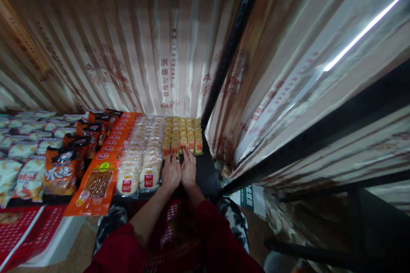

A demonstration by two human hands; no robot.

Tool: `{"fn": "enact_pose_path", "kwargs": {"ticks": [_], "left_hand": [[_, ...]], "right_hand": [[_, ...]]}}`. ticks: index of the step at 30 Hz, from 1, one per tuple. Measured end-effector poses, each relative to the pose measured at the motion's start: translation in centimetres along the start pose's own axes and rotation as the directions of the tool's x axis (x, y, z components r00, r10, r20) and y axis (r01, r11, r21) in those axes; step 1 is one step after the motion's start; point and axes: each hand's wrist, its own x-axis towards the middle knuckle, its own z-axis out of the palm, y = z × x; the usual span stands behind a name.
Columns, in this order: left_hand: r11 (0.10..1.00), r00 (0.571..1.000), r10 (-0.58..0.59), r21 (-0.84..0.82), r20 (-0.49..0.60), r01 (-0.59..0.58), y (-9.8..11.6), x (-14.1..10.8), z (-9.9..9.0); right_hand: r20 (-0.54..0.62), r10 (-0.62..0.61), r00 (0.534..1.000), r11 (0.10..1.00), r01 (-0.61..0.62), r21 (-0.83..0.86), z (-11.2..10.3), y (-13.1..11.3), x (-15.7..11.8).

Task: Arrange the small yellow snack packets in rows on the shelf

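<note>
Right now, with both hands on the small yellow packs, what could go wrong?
Too firm a push from the left hand or right hand might buckle the tight rows of small yellow packs.

Those rows sit near the right end of the black shelf, so a stray pack could slip off there.

The front orange packet overhangs the shelf's front edge; the left sleeve might catch it and drag it down.

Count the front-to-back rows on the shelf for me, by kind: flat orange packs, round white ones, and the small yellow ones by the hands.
Flat orange packs: 1 row
Round white packs: 2 rows
Small yellow packs: 5 rows
Total: 8 rows
</note>
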Motion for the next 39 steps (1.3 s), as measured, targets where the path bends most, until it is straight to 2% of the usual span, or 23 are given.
{"fn": "enact_pose_path", "kwargs": {"ticks": [4,10,14,18,25,29,35,39], "left_hand": [[1.000,1.000,0.003,0.007,0.028,-0.003,-0.2,0.2,0.1],[1.000,1.000,-0.003,-0.016,0.011,0.003,0.1,0.1,0.1],[1.000,1.000,0.010,-0.027,0.016,-0.009,0.5,-0.2,-0.6],[0.999,0.997,0.027,-0.021,0.077,-0.026,0.7,-1.1,-1.1],[0.995,0.988,0.043,-0.090,0.151,-0.030,0.3,-4.5,-1.3],[0.991,0.989,0.062,-0.129,0.133,-0.045,0.0,-6.4,-1.4],[0.983,0.994,0.083,-0.170,0.069,-0.070,-0.5,-10.1,-1.8],[0.975,0.992,0.103,-0.204,0.077,-0.086,-1.3,-13.3,-1.7]], "right_hand": [[0.059,-0.026,0.998,0.998,0.029,-0.054,0.1,0.1,0.2],[0.037,-0.034,0.999,0.999,0.034,-0.003,0.0,0.3,0.0],[0.038,0.009,0.999,1.000,-0.010,0.020,-0.5,0.0,-0.3],[0.078,0.032,0.996,0.999,-0.034,0.028,-1.0,-0.4,-1.4],[0.104,0.077,0.992,0.990,-0.089,0.108,-1.8,-0.5,-4.7],[0.108,0.073,0.992,0.988,-0.087,0.130,-2.3,-0.9,-6.4],[0.051,0.060,0.997,0.976,-0.069,0.207,-3.8,-2.1,-10.3],[0.123,0.013,0.992,0.982,-0.036,0.184,-4.3,-1.5,-13.6]]}}
